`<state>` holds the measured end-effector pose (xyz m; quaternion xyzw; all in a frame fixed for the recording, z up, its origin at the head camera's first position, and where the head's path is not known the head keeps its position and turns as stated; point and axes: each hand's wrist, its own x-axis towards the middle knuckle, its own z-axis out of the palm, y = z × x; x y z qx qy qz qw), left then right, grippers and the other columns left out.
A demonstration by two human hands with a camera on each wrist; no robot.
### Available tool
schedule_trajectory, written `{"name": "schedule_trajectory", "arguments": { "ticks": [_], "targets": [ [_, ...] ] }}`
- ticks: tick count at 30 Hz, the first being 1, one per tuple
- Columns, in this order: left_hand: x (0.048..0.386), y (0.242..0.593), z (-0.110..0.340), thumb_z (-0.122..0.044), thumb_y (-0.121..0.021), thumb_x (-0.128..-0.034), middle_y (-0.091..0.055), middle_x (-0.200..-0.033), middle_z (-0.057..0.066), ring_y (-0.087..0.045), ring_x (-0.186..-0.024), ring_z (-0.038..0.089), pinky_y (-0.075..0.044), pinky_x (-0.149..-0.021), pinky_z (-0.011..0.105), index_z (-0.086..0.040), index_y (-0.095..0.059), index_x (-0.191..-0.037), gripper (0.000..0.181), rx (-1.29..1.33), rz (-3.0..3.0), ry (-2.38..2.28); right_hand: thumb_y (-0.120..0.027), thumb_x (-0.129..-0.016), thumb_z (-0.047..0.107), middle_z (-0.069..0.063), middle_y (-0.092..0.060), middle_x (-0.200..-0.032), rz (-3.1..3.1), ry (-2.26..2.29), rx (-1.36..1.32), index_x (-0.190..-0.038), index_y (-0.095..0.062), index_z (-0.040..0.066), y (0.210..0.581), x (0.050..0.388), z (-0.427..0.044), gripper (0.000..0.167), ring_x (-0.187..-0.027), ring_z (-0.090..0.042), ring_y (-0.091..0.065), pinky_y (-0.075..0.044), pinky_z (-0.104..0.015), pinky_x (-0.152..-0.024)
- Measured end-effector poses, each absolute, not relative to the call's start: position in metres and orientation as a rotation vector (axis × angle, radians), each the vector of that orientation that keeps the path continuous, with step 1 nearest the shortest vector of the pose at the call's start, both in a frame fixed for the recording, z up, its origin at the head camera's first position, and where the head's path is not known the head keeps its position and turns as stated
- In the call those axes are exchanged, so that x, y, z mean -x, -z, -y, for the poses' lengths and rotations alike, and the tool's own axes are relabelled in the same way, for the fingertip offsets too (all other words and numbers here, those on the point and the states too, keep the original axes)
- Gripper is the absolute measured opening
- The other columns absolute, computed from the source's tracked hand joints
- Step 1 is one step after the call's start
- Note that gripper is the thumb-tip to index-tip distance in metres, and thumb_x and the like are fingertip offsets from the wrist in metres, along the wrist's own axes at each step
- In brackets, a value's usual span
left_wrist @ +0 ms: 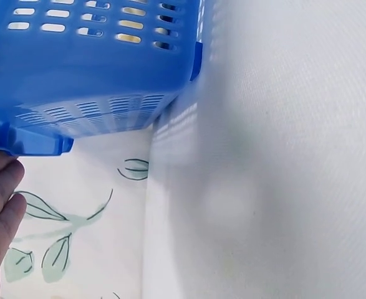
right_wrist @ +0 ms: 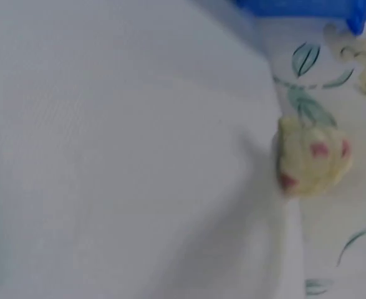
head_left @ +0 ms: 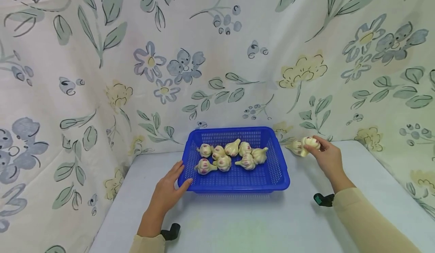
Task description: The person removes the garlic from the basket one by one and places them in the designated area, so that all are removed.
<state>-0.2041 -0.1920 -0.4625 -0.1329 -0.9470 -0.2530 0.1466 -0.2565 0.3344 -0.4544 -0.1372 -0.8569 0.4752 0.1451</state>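
Observation:
Several garlic bulbs [head_left: 223,163] lie in a blue perforated basket [head_left: 234,187]. The left hand [head_left: 165,192] rests on the basket's left rim in the head view, its fingers loosely extended; in the left wrist view the fingers [left_wrist: 2,199] touch the rim of the basket [left_wrist: 95,68] from outside. To the right of the basket, the right hand [head_left: 327,158] pinches one garlic bulb [head_left: 312,143] above the table. Just left of that bulb, another garlic bulb [head_left: 295,147] sits near the back edge. In the blurred right wrist view the right hand does not show; a garlic bulb [right_wrist: 313,159] does.
A white-covered table [head_left: 224,222] bears the basket. Behind it hangs a floral cloth [head_left: 217,56], which also runs along the left side. Black devices [head_left: 171,232] are at both wrists, below the sleeves' cuffs.

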Motion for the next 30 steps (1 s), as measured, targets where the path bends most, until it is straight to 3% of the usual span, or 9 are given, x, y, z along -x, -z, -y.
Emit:
{"name": "schedule_trajectory", "arguments": {
  "ticks": [2,4,6,8,10,13,19,30],
  "targets": [
    [0.204,0.463,0.192,-0.051,-0.063,-0.0924,-0.042,-0.155,0.006,-0.042,-0.141,0.030,-0.041,-0.108,0.052,-0.007,-0.049,-0.145,0.069,0.378,2.724,0.734,-0.065,-0.091,0.052,-0.018,-0.044,-0.151,2.463,-1.388,0.438,-0.148,-0.045,0.010,0.462,0.257,-0.341,0.074,-0.136,-0.038,-0.043,-0.052,-0.031,-0.098],
    [0.204,0.465,0.192,-0.052,-0.062,-0.0926,-0.042,-0.155,0.005,-0.043,-0.141,0.029,-0.041,-0.108,0.051,-0.007,-0.050,-0.144,0.070,0.373,2.721,0.733,-0.063,-0.091,0.052,-0.017,-0.044,-0.151,2.470,-1.402,0.477,-0.149,-0.043,0.011,0.469,0.258,-0.347,0.074,-0.135,-0.036,-0.044,-0.051,-0.016,-0.087],
    [0.204,0.466,0.191,-0.050,-0.063,-0.0927,-0.043,-0.155,0.006,-0.043,-0.140,0.029,-0.042,-0.107,0.051,-0.007,-0.050,-0.144,0.069,0.372,2.716,0.730,-0.062,-0.092,0.053,-0.016,-0.043,-0.152,2.477,-1.414,0.512,-0.150,-0.041,0.012,0.473,0.259,-0.353,0.074,-0.135,-0.034,-0.044,-0.049,-0.013,-0.083],
    [0.204,0.466,0.191,-0.047,-0.065,-0.0925,-0.043,-0.154,0.006,-0.044,-0.140,0.029,-0.042,-0.107,0.051,-0.007,-0.050,-0.144,0.067,0.369,2.712,0.727,-0.061,-0.093,0.051,-0.015,-0.040,-0.154,2.478,-1.442,0.536,-0.151,-0.039,0.011,0.477,0.260,-0.357,0.074,-0.138,-0.035,-0.042,-0.052,-0.026,-0.097],
    [0.205,0.466,0.190,-0.043,-0.067,-0.0918,-0.044,-0.153,0.006,-0.045,-0.139,0.030,-0.042,-0.106,0.051,-0.007,-0.050,-0.144,0.066,0.366,2.702,0.728,-0.060,-0.094,0.050,-0.016,-0.036,-0.156,2.493,-1.458,0.556,-0.152,-0.036,0.010,0.480,0.262,-0.360,0.075,-0.142,-0.037,-0.037,-0.045,-0.042,-0.108],
    [0.205,0.466,0.189,-0.040,-0.069,-0.0910,-0.044,-0.153,0.006,-0.046,-0.138,0.030,-0.043,-0.106,0.051,-0.007,-0.051,-0.143,0.065,0.359,2.696,0.731,-0.059,-0.096,0.046,-0.021,-0.033,-0.156,2.532,-1.442,0.549,-0.151,-0.035,0.005,0.486,0.263,-0.365,0.073,-0.143,-0.042,-0.032,-0.037,-0.055,-0.111],
    [0.205,0.468,0.189,-0.044,-0.067,-0.0920,-0.044,-0.153,0.007,-0.046,-0.138,0.029,-0.043,-0.105,0.049,-0.006,-0.051,-0.144,0.066,0.367,2.695,0.754,-0.059,-0.096,0.044,-0.028,-0.033,-0.153,2.621,-1.376,0.506,-0.149,-0.036,-0.002,0.497,0.267,-0.371,0.074,-0.143,-0.048,-0.028,-0.032,-0.058,-0.113],
    [0.205,0.468,0.190,-0.042,-0.068,-0.0919,-0.043,-0.154,0.004,-0.046,-0.138,0.027,-0.042,-0.106,0.047,-0.007,-0.051,-0.144,0.065,0.358,2.696,0.790,-0.059,-0.097,0.045,-0.035,-0.032,-0.150,2.774,-1.235,0.439,-0.148,-0.036,-0.004,0.496,0.279,-0.380,0.075,-0.137,-0.056,-0.030,-0.030,-0.065,-0.109]
  ]
}}
